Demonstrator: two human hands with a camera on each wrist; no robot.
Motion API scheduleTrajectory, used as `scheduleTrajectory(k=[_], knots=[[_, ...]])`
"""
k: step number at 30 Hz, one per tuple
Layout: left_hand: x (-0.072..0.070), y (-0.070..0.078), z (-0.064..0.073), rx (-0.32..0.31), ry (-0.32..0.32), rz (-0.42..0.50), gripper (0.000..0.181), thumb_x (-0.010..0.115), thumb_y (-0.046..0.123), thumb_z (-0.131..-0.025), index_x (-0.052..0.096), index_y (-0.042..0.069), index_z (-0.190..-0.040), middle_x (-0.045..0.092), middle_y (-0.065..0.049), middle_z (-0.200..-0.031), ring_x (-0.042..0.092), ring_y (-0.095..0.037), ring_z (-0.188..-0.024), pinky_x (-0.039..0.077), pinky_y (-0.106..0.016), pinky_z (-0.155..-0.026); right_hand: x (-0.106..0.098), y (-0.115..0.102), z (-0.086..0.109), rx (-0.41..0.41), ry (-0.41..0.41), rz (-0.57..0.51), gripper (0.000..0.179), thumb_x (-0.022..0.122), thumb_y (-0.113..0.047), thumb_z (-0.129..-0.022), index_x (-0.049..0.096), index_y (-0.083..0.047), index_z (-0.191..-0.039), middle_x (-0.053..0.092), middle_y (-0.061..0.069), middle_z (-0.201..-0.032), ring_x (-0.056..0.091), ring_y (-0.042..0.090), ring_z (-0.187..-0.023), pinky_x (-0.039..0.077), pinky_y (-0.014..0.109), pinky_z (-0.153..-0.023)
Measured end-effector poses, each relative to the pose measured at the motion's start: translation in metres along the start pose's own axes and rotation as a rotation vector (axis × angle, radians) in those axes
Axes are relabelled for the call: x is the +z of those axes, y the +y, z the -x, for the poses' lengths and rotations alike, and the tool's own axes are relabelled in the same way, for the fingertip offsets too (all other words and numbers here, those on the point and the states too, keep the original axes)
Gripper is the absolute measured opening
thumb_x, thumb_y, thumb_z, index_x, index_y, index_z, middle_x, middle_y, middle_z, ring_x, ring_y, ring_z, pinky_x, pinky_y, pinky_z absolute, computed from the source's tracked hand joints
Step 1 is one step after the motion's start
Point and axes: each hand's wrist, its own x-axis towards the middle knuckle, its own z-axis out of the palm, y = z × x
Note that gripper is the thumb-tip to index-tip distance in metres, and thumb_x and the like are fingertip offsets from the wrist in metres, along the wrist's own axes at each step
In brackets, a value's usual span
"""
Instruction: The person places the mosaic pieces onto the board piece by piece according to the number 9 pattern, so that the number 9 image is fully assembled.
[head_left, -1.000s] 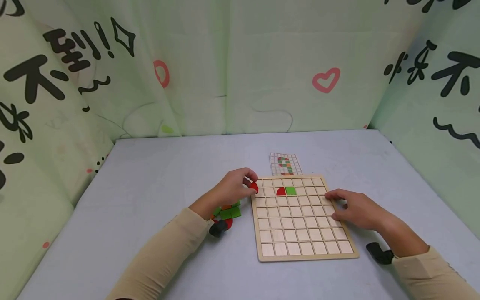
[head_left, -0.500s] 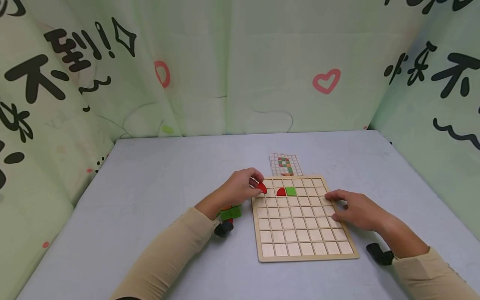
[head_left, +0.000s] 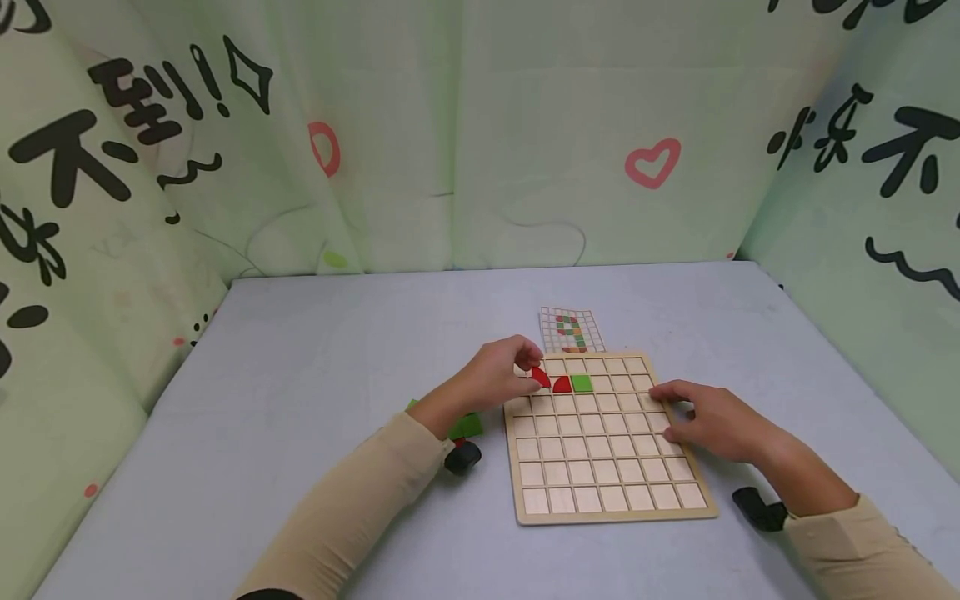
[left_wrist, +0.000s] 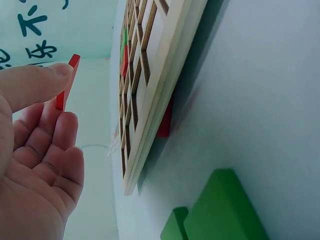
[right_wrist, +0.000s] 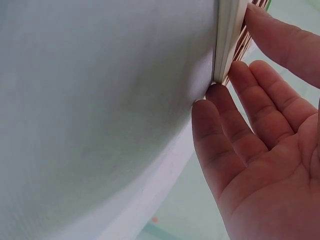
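Head: L hand (head_left: pixel 501 372) pinches red pc (head_left: pixel 540 377) over upper-L cells of grid board (head_left: pixel 618 518), R hand (head_left: pixel 708 418) w/ fingers loosely extended at its R edge; L wrist: pc held clear of board, green pcs (left_wrist: pixel 225 212) on bench (left_wrist: pixel 280 120); R wrist: fingertips (right_wrist: pixel 241 70) by board's side.

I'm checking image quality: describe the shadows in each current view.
Head: soft shadow beside the left beige sleeve; left wrist: a dark shadow borders the wooden grid board; right wrist: a broad, soft-edged shadow crosses the white tabletop.
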Motion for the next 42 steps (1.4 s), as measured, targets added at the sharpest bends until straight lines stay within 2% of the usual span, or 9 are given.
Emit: scheduleTrajectory(k=[19, 25, 33, 42], knots=[[0.015, 0.014, -0.016, -0.005, -0.011, 0.003, 0.037, 0.077, 0.016, -0.09, 0.06, 0.008, -0.122, 0.061, 0.003, -0.109, 0.056, -0.014, -0.105, 0.047, -0.02, -0.088, 0.001, -0.002, 0.0, -0.002, 0.007, 0.017, 0.054, 0.077, -0.014, -0.085, 0.058, 0.001, -0.132, 0.054, 0.028, -0.134, 0.058, 0.045, -0.113, 0.046, 0.057, -0.092], [0.02, 0.017, -0.022, 0.028, -0.009, 0.018, 0.037, 0.076, 0.014, -0.091, 0.06, 0.004, -0.123, 0.063, 0.002, -0.11, 0.058, -0.017, -0.108, 0.047, -0.019, -0.089, 0.002, -0.002, 0.0, -0.001, 0.01, 0.019, 0.053, 0.077, -0.014, -0.085, 0.058, 0.0, -0.132, 0.054, 0.028, -0.133, 0.057, 0.045, -0.113, 0.046, 0.058, -0.093], [0.025, 0.02, -0.027, 0.043, 0.0, 0.012, 0.031, 0.077, 0.015, -0.09, 0.061, 0.008, -0.116, 0.062, 0.003, -0.107, 0.057, -0.01, -0.101, 0.047, -0.018, -0.087, 0.002, -0.002, 0.0, 0.007, 0.009, 0.018, 0.052, 0.076, -0.013, -0.085, 0.058, 0.0, -0.131, 0.054, 0.028, -0.133, 0.054, 0.045, -0.117, 0.045, 0.058, -0.094], [0.029, 0.023, -0.029, 0.038, -0.005, 0.04, 0.037, 0.077, 0.015, -0.09, 0.06, 0.005, -0.121, 0.061, 0.004, -0.105, 0.055, -0.01, -0.099, 0.046, -0.018, -0.086, 0.002, -0.001, 0.0, 0.005, 0.009, 0.019, 0.052, 0.076, -0.013, -0.085, 0.058, 0.0, -0.132, 0.054, 0.028, -0.133, 0.055, 0.045, -0.116, 0.045, 0.058, -0.094]])
